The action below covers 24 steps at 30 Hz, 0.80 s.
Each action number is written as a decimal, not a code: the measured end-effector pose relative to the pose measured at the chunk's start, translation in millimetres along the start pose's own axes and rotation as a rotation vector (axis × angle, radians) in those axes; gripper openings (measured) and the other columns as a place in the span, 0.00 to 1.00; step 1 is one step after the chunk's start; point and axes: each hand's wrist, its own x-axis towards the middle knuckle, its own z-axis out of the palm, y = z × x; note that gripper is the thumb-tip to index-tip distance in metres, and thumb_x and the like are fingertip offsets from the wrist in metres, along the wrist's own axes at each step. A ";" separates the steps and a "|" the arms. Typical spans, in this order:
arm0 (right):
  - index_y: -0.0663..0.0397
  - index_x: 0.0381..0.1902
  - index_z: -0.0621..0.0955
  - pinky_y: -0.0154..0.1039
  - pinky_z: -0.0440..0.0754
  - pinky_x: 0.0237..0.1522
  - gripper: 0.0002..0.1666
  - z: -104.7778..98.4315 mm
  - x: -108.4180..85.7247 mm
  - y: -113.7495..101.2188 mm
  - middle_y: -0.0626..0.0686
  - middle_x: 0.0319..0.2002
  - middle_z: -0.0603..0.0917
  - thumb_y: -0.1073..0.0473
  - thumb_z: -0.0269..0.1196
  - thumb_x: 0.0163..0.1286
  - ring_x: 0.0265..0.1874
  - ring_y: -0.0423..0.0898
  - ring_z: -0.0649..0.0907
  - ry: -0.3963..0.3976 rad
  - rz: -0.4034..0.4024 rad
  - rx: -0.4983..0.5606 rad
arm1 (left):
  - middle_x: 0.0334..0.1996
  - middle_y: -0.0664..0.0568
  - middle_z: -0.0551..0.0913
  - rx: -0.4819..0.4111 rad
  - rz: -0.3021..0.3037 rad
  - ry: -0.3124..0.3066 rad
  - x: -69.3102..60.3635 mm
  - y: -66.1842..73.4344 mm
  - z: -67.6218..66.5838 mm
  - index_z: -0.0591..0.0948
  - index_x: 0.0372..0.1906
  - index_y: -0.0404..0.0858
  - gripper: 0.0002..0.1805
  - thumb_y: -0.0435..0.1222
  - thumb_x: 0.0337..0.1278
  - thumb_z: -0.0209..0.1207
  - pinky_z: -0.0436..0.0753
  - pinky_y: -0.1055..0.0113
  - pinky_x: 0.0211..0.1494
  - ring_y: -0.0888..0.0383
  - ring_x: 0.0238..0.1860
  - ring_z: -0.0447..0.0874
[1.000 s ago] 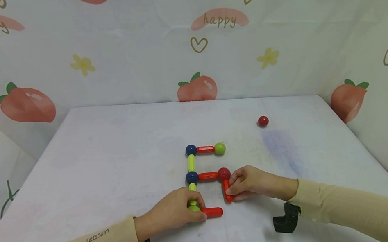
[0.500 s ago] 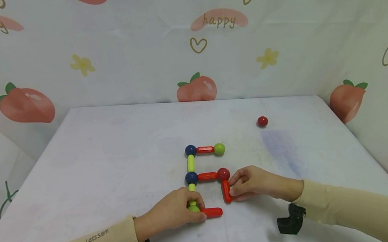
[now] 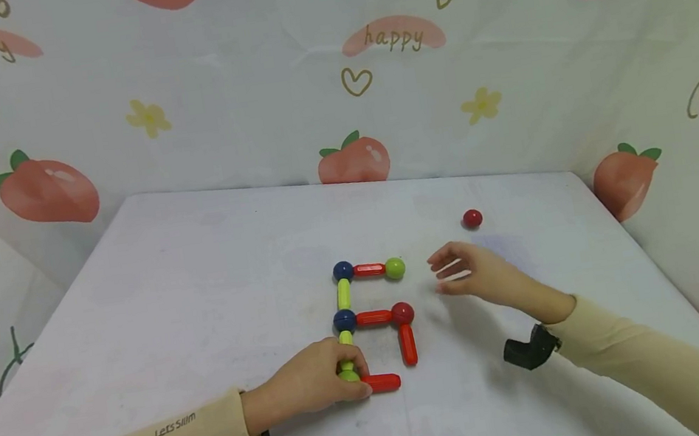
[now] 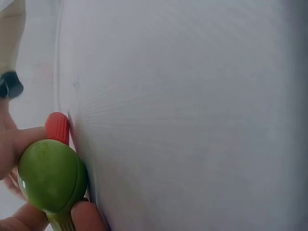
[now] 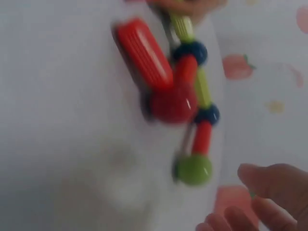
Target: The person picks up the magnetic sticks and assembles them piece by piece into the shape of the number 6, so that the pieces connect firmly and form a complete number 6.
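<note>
My left hand (image 3: 318, 379) pinches the near corner of a stick-and-ball figure, where a green ball (image 4: 48, 175) joins a yellow-green stick (image 3: 345, 338) and a red stick (image 3: 385, 383). Up the left side run two blue balls (image 3: 345, 320) with another yellow-green stick (image 3: 344, 294) between them. From the far blue ball a red stick (image 3: 369, 269) reaches a second green ball (image 3: 395, 268). A middle red stick (image 3: 374, 317) ends at a red ball (image 3: 403, 313), from which one more red stick (image 3: 408, 344) points toward me. My right hand (image 3: 485, 273) hovers right of the figure, holding nothing.
A loose red ball (image 3: 472, 218) lies on the white table (image 3: 229, 265) at the back right, beyond my right hand. Behind the table hangs a printed cloth (image 3: 249, 75). Black wrist cameras (image 3: 532, 349) hang under both cuffs.
My right hand has let go of the red stick below the red ball and moved up and away to the right. The left hand keeps its place at the near corner.
</note>
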 end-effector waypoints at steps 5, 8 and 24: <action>0.62 0.58 0.73 0.52 0.79 0.55 0.28 -24.7 8.9 5.8 0.63 0.56 0.78 0.64 0.69 0.61 0.55 0.60 0.80 0.173 -0.088 -0.104 | 0.22 0.56 0.72 0.001 0.002 0.000 0.0 0.0 0.0 0.83 0.28 0.52 0.05 0.41 0.49 0.70 0.65 0.69 0.27 0.59 0.28 0.70; 0.61 0.60 0.71 0.53 0.76 0.58 0.30 -38.2 15.0 11.6 0.62 0.58 0.78 0.66 0.68 0.61 0.55 0.60 0.79 0.249 -0.132 -0.124 | 0.22 0.56 0.72 -0.006 0.000 -0.003 -0.2 0.0 -0.1 0.83 0.28 0.52 0.05 0.41 0.49 0.70 0.65 0.69 0.26 0.59 0.28 0.70; 0.63 0.65 0.68 0.54 0.66 0.67 0.35 -66.4 46.6 57.5 0.65 0.65 0.71 0.65 0.67 0.62 0.66 0.61 0.69 0.400 -0.100 -0.049 | 0.24 0.55 0.73 -0.004 -0.008 -0.007 0.6 -1.1 -0.2 0.83 0.28 0.52 0.05 0.41 0.49 0.70 0.66 0.69 0.27 0.59 0.29 0.70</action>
